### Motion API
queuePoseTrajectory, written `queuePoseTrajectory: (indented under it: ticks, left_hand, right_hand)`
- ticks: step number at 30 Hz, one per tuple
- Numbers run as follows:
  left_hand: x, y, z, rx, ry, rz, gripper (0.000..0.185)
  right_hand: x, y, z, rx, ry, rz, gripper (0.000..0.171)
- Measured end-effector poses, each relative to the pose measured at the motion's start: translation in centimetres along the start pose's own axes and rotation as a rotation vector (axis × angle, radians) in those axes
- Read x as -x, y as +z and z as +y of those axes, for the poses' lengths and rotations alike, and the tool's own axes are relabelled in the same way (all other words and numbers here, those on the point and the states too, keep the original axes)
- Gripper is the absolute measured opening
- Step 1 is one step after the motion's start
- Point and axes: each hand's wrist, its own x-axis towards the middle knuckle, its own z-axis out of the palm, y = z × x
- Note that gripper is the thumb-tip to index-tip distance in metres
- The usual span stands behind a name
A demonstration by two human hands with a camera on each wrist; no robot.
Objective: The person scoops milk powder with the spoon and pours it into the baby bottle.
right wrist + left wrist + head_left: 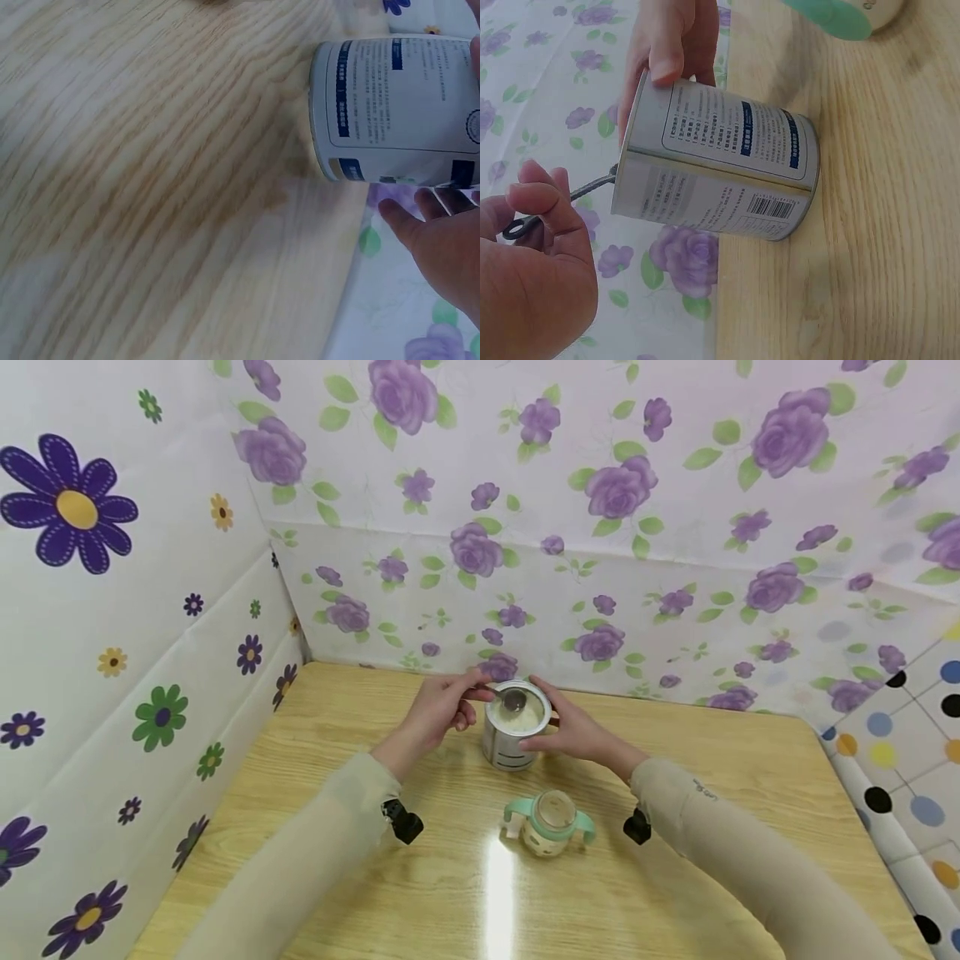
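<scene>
Left hand (438, 710) is up at the open tin (513, 735), fingers pinched around the thin handle of a metal spoon (510, 699), and the bowl of that spoon sits right over the pale powder inside. The left wrist view confirms it: thumb and fingers curl tight on the looped end of the handle, which runs across to the tin's rim. On the other side, the right hand (573, 732) wraps the tin's wall, thumb pressed near the top edge, fingers around the far side, steadying it. The right wrist view catches only part of that hand (442, 247) against the tin's printed label (405, 105), so the grip reads best from the head camera.

The tin stands upright on the wooden surface (375, 893), towards the back, close to the rose-patterned backdrop (615, 485). A barcode shows low on its side in the left wrist view.

Nearer the person, well clear of both hands, stands a small baby bottle (550, 823) with mint-green handles, its mouth open. A bright streak of glare runs along the surface just below it. Daisy-print panels close in the left side.
</scene>
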Motion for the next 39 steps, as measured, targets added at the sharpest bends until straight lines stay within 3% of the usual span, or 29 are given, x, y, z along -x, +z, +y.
queuePoseTrajectory:
  ticks: [12, 20, 31, 39]
  left_hand:
    - [1.7, 2.4, -1.3, -0.114, 0.082, 0.051, 0.043]
    - [1.2, 3.1, -0.9, -0.132, 0.077, 0.037, 0.046]
    - [-0.3, 2.6, -0.8, -0.160, 0.041, -0.122, 0.044]
    - [-1.6, 0.3, -0.3, -0.330, 0.086, -0.387, 0.044]
  right_hand:
    - [0.0, 0.4, 0.4, -0.055, 0.017, 0.042, 0.113]
    - [0.0, 0.4, 0.3, -0.073, 0.009, 0.043, 0.112]
    - [-0.1, 0.4, 0.5, -0.104, -0.006, 0.023, 0.106]
    - [-0.2, 0.4, 0.9, -0.116, -0.011, 0.018, 0.105]
